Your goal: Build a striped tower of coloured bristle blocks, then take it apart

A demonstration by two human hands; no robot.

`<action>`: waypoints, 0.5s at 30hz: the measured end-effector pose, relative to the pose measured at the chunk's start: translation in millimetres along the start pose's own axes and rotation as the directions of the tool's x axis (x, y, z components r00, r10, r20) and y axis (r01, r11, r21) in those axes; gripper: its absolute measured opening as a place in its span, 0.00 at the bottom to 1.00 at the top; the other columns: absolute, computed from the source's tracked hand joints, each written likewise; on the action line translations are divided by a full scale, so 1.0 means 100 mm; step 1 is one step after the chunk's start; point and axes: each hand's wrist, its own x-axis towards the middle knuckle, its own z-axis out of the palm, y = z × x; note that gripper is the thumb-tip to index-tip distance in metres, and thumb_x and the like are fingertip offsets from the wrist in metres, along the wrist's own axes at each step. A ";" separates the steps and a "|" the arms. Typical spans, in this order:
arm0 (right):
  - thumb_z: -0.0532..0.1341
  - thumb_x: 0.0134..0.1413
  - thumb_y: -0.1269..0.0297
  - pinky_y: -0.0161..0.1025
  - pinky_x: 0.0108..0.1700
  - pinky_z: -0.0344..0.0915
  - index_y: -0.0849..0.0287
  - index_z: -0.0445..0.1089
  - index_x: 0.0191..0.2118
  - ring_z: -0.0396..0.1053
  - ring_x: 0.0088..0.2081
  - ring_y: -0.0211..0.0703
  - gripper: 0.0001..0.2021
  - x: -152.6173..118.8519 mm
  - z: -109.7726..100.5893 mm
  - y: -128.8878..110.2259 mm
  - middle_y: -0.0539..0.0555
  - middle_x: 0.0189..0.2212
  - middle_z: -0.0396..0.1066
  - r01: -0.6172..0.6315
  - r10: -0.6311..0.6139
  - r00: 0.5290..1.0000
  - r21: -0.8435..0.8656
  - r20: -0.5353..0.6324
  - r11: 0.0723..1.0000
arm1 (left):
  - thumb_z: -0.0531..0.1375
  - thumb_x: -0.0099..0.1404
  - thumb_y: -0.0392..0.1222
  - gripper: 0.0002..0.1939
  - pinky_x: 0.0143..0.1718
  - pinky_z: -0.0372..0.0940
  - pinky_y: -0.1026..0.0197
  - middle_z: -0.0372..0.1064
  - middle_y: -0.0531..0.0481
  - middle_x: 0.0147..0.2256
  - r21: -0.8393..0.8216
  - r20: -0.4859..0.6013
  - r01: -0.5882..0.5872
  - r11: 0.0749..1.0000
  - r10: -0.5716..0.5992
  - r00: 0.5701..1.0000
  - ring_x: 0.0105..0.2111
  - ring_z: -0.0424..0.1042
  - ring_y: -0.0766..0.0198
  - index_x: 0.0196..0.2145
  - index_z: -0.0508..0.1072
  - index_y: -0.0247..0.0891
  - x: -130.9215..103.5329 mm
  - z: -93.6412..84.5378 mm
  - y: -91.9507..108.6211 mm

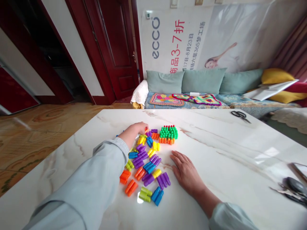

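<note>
My left hand point(140, 128) reaches to the far side of the loose coloured pieces, its fingers closed around an orange piece point(146, 129). My right hand point(184, 167) lies flat on the marble table, fingers spread, holding nothing. Between my arms are scattered plastic pieces: purple ones point(163, 180), blue ones point(157, 195), yellow ones point(156, 146), lime green ones point(145, 194) and orange ones point(131, 187). Beyond my right hand, a compact block of upright green pieces point(169, 132) stands, with orange pieces point(166, 141) along its near edge and red ones point(170, 126) at the back.
Black scissors point(240, 116) lie at the table's point(211, 127) far right. Keys with a black fob point(294, 187) and a phone point(299, 169) are near the right edge. Past the table stands a sofa with teal cushions point(203, 81); a red door point(117, 41) is at the back left.
</note>
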 end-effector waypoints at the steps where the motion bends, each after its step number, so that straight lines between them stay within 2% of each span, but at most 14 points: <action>1: 0.51 0.59 0.67 0.50 0.61 0.57 0.60 0.65 0.56 0.58 0.60 0.50 0.20 0.00 0.00 0.00 0.60 0.58 0.62 0.000 0.000 1.000 0.000 -0.001 1.000 | 0.65 0.45 0.36 0.22 0.37 0.65 0.63 0.74 0.47 0.39 0.006 0.012 -0.007 1.000 0.006 1.000 0.34 0.72 0.60 0.42 0.75 0.41 0.01 -0.01 -0.01; 7: 0.52 0.59 0.67 0.50 0.62 0.56 0.61 0.65 0.56 0.57 0.61 0.50 0.20 0.00 -0.01 -0.01 0.60 0.59 0.61 -0.002 0.002 1.000 0.002 0.013 1.000 | 0.67 0.44 0.39 0.24 0.36 0.64 0.64 0.74 0.48 0.38 0.026 0.003 -0.029 0.999 0.029 1.000 0.34 0.72 0.60 0.42 0.75 0.42 0.04 0.01 -0.06; 15: 0.52 0.59 0.67 0.49 0.61 0.56 0.61 0.65 0.56 0.57 0.60 0.49 0.19 0.00 0.00 0.00 0.60 0.59 0.62 -0.010 0.010 1.000 0.008 0.009 1.000 | 0.65 0.46 0.40 0.23 0.39 0.63 0.63 0.72 0.48 0.40 0.000 -0.181 -0.032 0.999 0.032 0.983 0.39 0.71 0.58 0.43 0.72 0.42 -0.02 0.09 -0.10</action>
